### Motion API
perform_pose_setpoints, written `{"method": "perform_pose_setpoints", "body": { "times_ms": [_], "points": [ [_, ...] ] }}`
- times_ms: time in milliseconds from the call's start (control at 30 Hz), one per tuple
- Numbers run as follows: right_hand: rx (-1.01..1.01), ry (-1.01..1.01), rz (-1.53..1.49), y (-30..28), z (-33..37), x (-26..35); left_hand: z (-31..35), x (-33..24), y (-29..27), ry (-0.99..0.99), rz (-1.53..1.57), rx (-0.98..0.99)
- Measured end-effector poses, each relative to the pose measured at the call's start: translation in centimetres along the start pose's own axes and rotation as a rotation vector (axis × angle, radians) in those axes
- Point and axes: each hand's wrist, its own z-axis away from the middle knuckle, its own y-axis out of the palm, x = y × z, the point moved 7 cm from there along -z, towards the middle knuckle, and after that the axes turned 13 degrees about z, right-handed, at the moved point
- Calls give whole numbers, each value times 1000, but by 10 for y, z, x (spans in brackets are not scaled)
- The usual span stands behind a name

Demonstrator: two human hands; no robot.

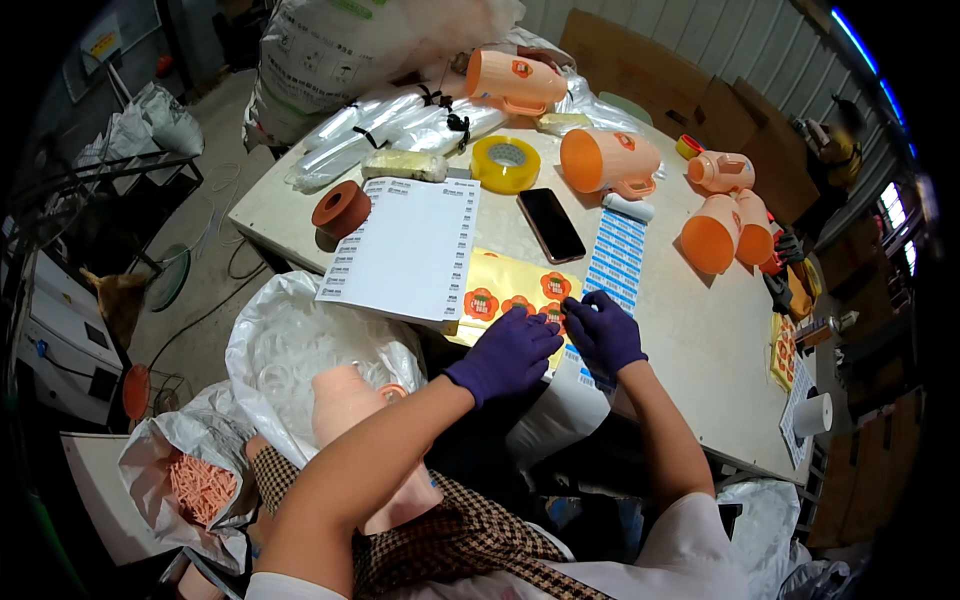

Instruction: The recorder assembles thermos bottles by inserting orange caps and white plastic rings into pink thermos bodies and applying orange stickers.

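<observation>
While left hand [506, 354] and right hand [606, 336] crowded the sticker sheet [512, 277], tears threatened!
Fingers [540, 332] curled, grip unclear; a hasty tug towards two o'clock risked ripping it.

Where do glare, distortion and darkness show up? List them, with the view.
Head view: the fisheye bends the edges of the table and leaves black corners; head view: the blue light strip glows, and the clear bags carry white glints; head view: the right background falls dim and hard to read, while the left hand and right hand look fairly sharp.
</observation>
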Motion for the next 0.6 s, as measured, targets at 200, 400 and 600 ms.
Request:
{"method": "perform_pose_setpoints", "body": {
  "times_ms": [200,400,600],
  "points": [
    [318,35,-56,26,-22,-15,3,-1,-2,53,1,-18],
    [-456,361,-1040,-74,-42,-35,5,-12,-37,-43,59,1],
    [-79,-281,-691,-88,23,197,160,-18,-207,-483,556,-825]
  ]
}}
